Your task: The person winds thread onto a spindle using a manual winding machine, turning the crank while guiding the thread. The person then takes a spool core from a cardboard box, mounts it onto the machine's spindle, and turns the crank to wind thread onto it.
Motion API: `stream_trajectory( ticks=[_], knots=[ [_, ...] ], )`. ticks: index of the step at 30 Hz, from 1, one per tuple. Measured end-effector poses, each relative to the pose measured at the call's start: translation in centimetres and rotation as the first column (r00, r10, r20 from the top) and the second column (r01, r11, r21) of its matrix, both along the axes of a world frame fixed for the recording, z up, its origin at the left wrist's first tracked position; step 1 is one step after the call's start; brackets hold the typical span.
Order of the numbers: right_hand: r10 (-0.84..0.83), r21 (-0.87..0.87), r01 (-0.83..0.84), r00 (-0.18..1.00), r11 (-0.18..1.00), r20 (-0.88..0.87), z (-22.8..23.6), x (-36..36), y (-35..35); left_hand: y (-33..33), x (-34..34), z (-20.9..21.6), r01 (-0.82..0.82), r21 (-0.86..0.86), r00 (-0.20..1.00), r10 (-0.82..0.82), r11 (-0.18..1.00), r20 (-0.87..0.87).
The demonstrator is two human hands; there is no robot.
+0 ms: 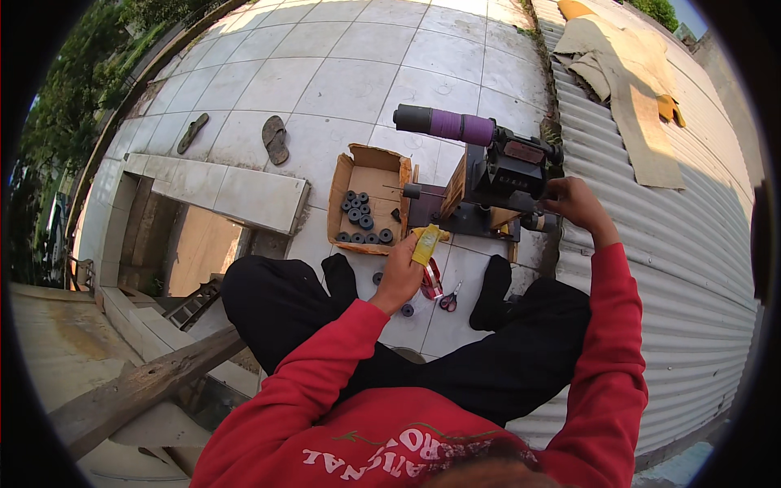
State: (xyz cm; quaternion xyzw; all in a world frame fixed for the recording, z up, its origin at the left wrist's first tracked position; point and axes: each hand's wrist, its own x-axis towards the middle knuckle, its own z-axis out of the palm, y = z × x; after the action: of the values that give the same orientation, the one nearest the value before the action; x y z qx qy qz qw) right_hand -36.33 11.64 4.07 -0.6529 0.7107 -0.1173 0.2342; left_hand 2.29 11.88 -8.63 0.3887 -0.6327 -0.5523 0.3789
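My left hand [398,275] is closed on a yellow folded strip [426,244], perhaps cloth or paper, held up at the near side of a small black bench machine [514,169]. A purple-wrapped roller with a black end [446,124] juts left from the machine's top. On its right side, my right hand [579,206] has its fingers curled against the machine, just above a round metal end [538,222]; what they grip is hidden. Left of the machine, a thin shaft carries a dark cylinder [412,190]. An open cardboard box [336,195] holds several black ring-shaped rollers [358,216].
Between my feet lie scissors [449,299], a red-and-clear tape roll [432,281] and loose black rollers [407,310]. Sandals [275,140] rest on the white tiles. A stairwell opening [191,244] lies left, with a wooden beam [146,386]; corrugated sheet roofing [651,268] borders the right.
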Motion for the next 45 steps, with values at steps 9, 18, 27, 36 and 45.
stream_trajectory(
  ticks=[9,18,27,36,45],
  knots=[
    [-0.134,-0.452,0.242,0.957,0.859,0.259,3.1,0.5,-0.2,-0.3,0.4,0.2,0.013,0.064,0.999,-0.016,0.998,0.041],
    [-0.128,-0.453,0.023,0.971,0.891,-0.203,-2.0,-2.0,-3.8,-0.1,0.0,0.3,0.063,0.135,0.997,-0.067,0.989,0.03],
    [-0.025,-0.052,0.022,0.998,0.998,-0.061,3.2,1.6,1.4,-0.1,0.2,0.7,-0.101,0.027,0.993,0.099,0.995,0.061],
    [-0.135,-0.59,0.102,0.991,0.801,-0.011,2.8,-0.3,-1.3,-0.1,-0.1,0.1,-0.066,0.015,0.998,0.065,0.998,0.024],
    [-0.126,-0.242,0.061,0.956,0.968,-0.264,-2.8,-2.0,-3.8,0.2,-0.4,0.9,-0.042,0.076,0.999,0.04,0.996,0.025]
  ],
)
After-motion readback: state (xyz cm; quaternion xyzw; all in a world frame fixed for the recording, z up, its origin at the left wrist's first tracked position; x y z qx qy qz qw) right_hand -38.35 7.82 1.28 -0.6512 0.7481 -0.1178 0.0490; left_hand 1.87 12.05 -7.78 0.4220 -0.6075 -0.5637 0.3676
